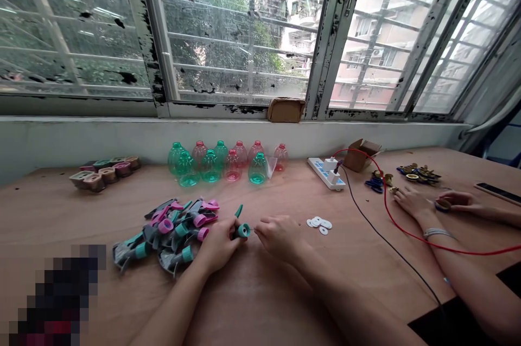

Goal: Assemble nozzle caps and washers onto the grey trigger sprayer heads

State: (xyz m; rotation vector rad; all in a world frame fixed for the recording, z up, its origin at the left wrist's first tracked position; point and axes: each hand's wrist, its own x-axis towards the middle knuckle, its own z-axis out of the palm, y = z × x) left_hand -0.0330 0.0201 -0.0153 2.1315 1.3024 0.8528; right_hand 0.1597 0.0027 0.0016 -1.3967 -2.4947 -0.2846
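Observation:
My left hand [222, 243] is closed around a trigger spray head, whose green screw collar [244, 230] faces right. A green trigger [239, 210] sticks up above the fingers. Just to the right of the collar, my right hand [280, 235] has its fingertips pinched together; whatever they hold is too small to make out. Beside my left hand lies a heap of grey spray heads [163, 232] with pink and green collars and triggers. Several flat white washers [319, 223] rest on the table to the right of my right hand.
Green and red clear bottles [210, 167] stand by the wall. A white power strip [326, 173] with red and black cables lies right of them. Small containers [101, 172] sit at far left. A co-worker's hands [415, 204] handle blue and gold parts at right, near a phone [499, 193].

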